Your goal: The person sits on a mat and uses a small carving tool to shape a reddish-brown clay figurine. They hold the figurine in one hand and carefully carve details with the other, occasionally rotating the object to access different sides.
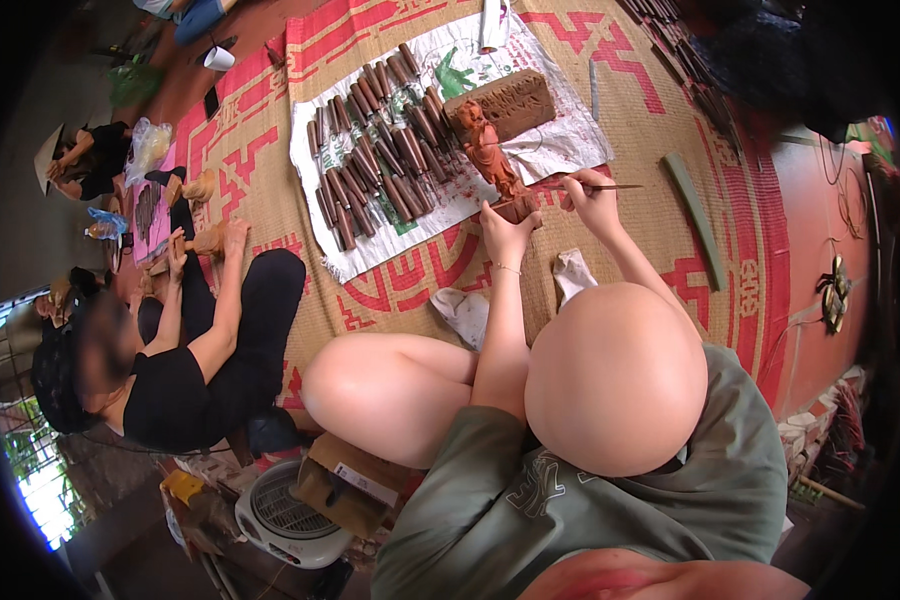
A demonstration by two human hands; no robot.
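Note:
A reddish-brown carved wooden figurine (492,155) leans over the edge of a white printed sack (355,262), its top close to a brown block (518,103). My left hand (510,232) is closed around its square base. In my right hand (595,203), just right of the base, the fingers pinch a slim tool (620,187) with a dark, tapering handle. Its other end points toward the figurine, and that tip is too small to make out. Rows of wooden-handled carving tools (390,160) lie on the sack left of the figurine.
A patterned red-and-tan mat (625,130) lies beneath everything. On the right rests a grey-green strip (697,220). White cloths (462,312) lie near my feet. Another person (185,385) sits at the left, handling a pale wooden carving (206,240). A fan (292,510) stands lower left.

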